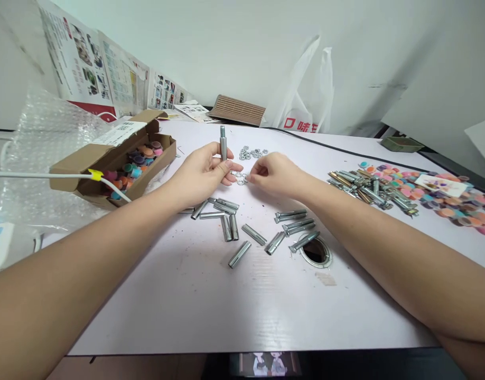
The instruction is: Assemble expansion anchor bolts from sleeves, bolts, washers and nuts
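An expansion bolt (223, 142), its sleeve around the shank and threaded end up, stands upright in my left hand (203, 171), whose fingers are closed on it. My right hand (276, 174) reaches down to a few flat washers (241, 182), thumb and fingertips pinched at the edge of one. Just beyond lie several hex nuts (246, 154). Nearer to me are scattered several loose metal sleeves (240, 254). Bare bolts (298, 226) lie to their right, one reaching over the rim of a round hole.
At right, assembled expansion bolts (369, 190) lie piled beside many colourful small caps (444, 211). A cardboard box (72, 161) of similar caps stands left, near bubble wrap (48, 132) and a white cable (40, 174). The tabletop has a cable hole (326, 259). A plastic bag (301, 100) hangs behind.
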### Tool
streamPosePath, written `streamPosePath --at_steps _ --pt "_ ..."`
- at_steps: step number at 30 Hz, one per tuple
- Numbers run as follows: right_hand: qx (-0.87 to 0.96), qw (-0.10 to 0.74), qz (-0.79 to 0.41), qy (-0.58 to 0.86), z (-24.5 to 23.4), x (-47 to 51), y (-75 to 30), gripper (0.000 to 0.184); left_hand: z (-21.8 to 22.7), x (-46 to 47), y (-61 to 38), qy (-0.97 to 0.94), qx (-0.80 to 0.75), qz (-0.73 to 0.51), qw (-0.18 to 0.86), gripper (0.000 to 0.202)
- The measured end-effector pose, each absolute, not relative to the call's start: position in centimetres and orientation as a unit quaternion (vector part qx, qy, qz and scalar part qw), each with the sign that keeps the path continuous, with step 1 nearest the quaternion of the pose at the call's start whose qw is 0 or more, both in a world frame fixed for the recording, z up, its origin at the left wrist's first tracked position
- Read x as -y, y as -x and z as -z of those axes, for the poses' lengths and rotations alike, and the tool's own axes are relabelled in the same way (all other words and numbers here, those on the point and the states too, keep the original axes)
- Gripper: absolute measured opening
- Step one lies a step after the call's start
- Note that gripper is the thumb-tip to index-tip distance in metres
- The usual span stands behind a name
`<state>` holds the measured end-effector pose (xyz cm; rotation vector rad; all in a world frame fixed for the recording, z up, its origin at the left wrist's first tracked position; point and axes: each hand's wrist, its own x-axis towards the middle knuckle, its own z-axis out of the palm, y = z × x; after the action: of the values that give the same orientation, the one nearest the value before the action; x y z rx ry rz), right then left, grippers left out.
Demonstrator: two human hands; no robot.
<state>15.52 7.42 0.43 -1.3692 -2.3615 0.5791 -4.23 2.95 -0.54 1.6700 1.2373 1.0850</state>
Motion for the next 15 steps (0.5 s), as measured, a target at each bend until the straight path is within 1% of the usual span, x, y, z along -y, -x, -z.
streamPosePath --at_steps 3,5,7,11,15 --pt "0.785 0.29 -0.271 0.476 -2.3 -6.7 -15.5 0.02 0.7 -2.8 4.3 -0.716 -0.513 -0.368 0.298 0.014" --pt "0.76 0.348 -0.324 0.444 -3.4 -6.0 -15.2 0.022 0.6 -2.5 4.2 -0.743 -0.522 -0.333 0.252 0.014" --pt "0.761 0.365 -0.353 0.404 -3.8 -5.2 -14.9 0.022 0.4 -2.2 4.1 -0.764 -0.517 -0.32 0.217 0.012" --pt "0.786 0.363 -0.332 0.375 -3.4 -4.5 -14.2 0.017 0.0 -1.9 4.2 -0.798 -0.499 -0.298 0.158 0.006" --pt "0.775 0.368 -0.344 0.381 -3.0 -4.8 -14.0 0.018 -0.1 -2.0 4.2 -0.8 -0.5 -0.295 0.151 0.009"
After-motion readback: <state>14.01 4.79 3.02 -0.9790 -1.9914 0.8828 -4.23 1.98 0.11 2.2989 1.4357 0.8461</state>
